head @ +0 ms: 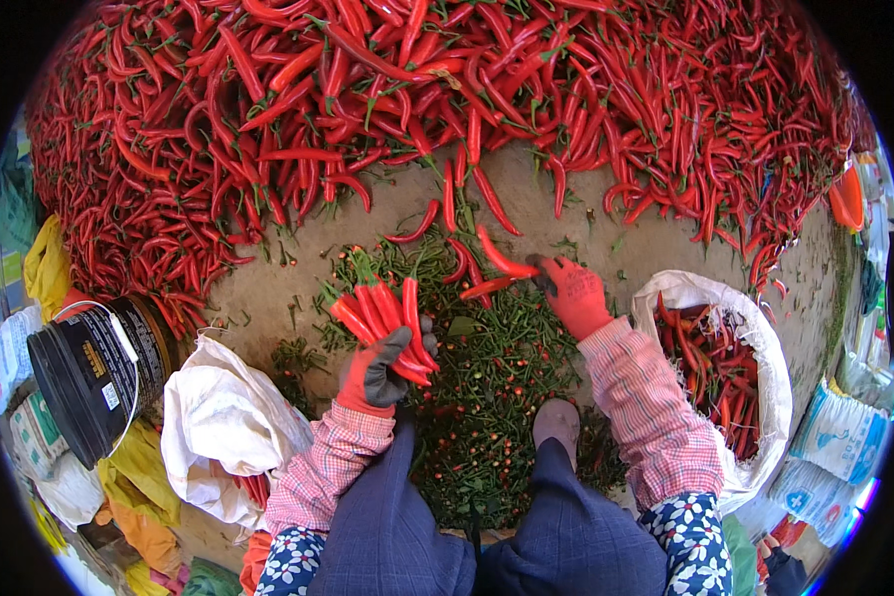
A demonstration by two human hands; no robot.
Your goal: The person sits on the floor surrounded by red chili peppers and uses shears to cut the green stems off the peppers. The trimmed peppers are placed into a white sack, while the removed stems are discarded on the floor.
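My left hand (376,376), in a red and dark grey coated work glove, grips a bunch of red chili peppers (380,307) with their green stems pointing up and away. In the same kind of glove, my right hand (575,292) pinches a long red chili pepper (501,255) at one end. A second red chili (486,288) reaches its fingertips; whether it is held too I cannot tell. Beneath both hands, green stems and bits of red chili (492,357) litter the floor between my feet. A few loose chilies (419,223) lie just beyond.
A large heap of red chilies (387,97) spans the far side. At right stands an open white woven sack (775,380) holding chilies; another white sack (223,406) sits at left, beside a tilted black bucket (82,380). A person's hand (769,545) shows at lower right.
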